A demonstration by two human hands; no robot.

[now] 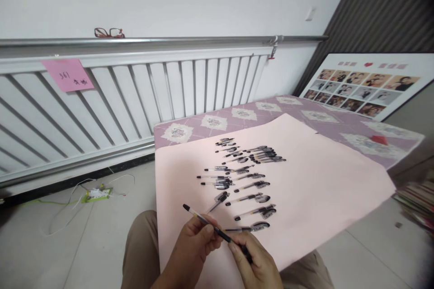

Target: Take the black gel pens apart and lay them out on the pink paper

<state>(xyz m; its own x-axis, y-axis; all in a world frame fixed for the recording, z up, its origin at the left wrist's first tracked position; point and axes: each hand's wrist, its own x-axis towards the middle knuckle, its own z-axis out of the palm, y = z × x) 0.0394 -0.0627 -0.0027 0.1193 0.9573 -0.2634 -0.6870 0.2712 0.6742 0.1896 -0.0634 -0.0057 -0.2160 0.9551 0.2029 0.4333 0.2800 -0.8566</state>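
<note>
A black pen (206,224) lies slantwise across both my hands, its capped tip up and to the left. My left hand (193,246) pinches the pen near its middle. My right hand (256,259) grips its lower end with curled fingers. Both hands hover over the near edge of a pink sheet (322,180). On the sheet lie several pen refills and caps (249,198) in rows, and a bundle of assembled pens (266,154) farther back.
The pink sheet covers a low table with a purple patterned cloth (257,113). A white radiator (129,95) with a pink note (68,74) runs along the wall. A photo board (362,86) leans at the right. Cables lie on the floor at the left (96,193).
</note>
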